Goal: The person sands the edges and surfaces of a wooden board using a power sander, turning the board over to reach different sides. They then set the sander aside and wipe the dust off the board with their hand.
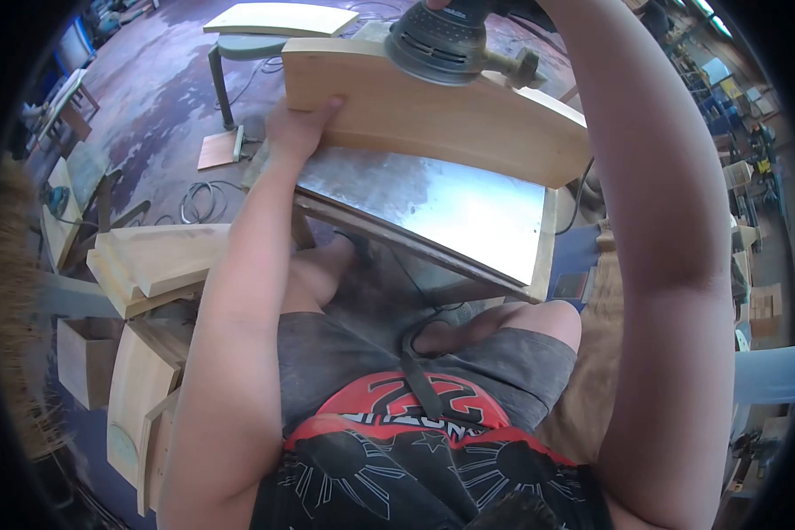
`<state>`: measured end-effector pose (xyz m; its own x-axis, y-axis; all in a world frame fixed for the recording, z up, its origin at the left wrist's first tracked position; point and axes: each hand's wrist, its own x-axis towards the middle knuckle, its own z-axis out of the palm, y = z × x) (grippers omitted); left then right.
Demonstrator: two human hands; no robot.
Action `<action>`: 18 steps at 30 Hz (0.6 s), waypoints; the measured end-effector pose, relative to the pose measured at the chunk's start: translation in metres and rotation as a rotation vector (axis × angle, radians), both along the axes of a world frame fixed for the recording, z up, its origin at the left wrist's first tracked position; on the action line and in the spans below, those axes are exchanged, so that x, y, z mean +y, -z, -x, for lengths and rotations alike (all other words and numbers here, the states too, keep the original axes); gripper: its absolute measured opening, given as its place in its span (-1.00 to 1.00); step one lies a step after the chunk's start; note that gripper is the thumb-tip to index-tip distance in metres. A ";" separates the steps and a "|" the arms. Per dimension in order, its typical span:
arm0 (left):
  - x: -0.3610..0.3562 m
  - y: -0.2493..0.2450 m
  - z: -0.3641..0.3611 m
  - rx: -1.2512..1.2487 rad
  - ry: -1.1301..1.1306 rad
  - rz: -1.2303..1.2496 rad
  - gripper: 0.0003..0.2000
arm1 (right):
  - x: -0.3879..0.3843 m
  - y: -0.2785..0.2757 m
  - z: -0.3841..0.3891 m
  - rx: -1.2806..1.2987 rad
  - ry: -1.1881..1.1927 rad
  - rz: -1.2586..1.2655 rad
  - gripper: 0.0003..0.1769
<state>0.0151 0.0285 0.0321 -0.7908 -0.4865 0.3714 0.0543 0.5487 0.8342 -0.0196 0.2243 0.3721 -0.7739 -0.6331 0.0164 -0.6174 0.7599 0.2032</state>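
A curved wooden board [433, 115] stands on its long edge across a small bench with a shiny metal top [433, 203]. My left hand [302, 129] is closed around the board's left end, its thumb lying on the near face. A dark random orbital sander [437, 42] rests at the board's upper edge, left of the middle. Only a fingertip of my right hand [436, 3] shows on top of the sander, at the upper frame edge; the rest of that hand is cut off. The sander's side outlet points right.
Another curved board [281, 18] lies on a grey stool [249, 46] beyond the bench. Cut wooden pieces [146, 371] are stacked to my left. A coiled cable [205, 201] lies on the floor. Tools and clutter line the right side, near a pale blue container [771, 374].
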 end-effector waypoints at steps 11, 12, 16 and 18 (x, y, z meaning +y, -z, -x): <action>-0.004 0.010 0.007 0.031 -0.027 0.047 -0.32 | 0.078 -0.001 -0.003 0.003 0.187 0.052 0.01; -0.005 0.012 0.007 0.028 -0.018 0.037 -0.31 | 0.085 -0.002 -0.007 -0.008 0.219 0.064 0.02; -0.006 0.011 0.006 0.018 -0.016 0.048 -0.28 | 0.125 -0.002 0.000 0.014 0.298 0.057 0.01; -0.007 0.013 0.008 0.027 -0.017 0.074 -0.26 | 0.144 -0.005 -0.006 -0.031 0.349 0.101 0.02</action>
